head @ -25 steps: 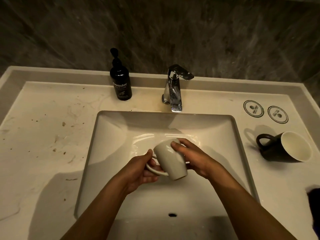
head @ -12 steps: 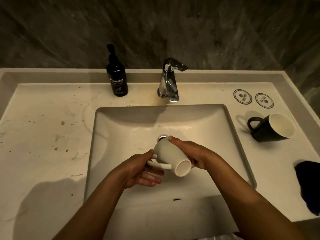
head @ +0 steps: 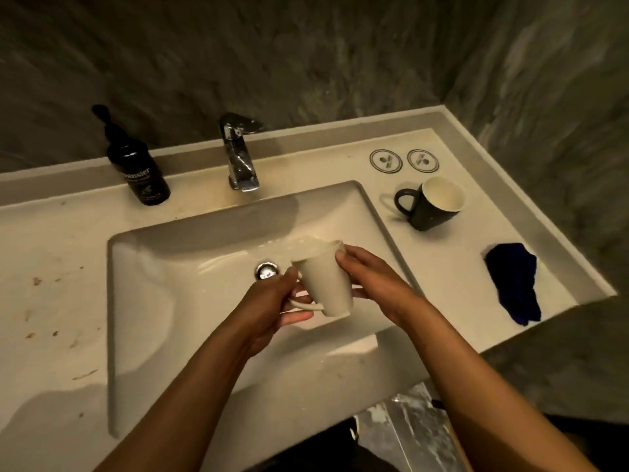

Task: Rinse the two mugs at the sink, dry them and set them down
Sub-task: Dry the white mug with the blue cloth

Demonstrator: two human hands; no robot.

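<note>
Over the sink basin (head: 163, 274) I hold a cream mug (head: 325, 284) with both hands. My left hand (head: 272, 308) grips its handle. My right hand (head: 367, 284) wraps its far side near the rim. The mug is tilted, mouth pointing away from me toward the back of the basin, base toward me. A black mug (head: 430, 207) with a cream inside stands on the counter to the right of the basin, handle to the left. A dark blue cloth (head: 514, 281) lies crumpled on the counter nearer me than the black mug.
A chrome tap (head: 240, 155) stands behind the basin, with no water visible running. A black soap pump bottle (head: 138, 165) is at the back left. Two round printed coasters (head: 403, 160) lie at the back right. The drain (head: 267, 270) sits mid-basin. The left counter is stained.
The mug has turned so its mouth faces away from me and its base faces me, and it has risen slightly. My view has swung to the right, bringing the blue cloth fully into view.
</note>
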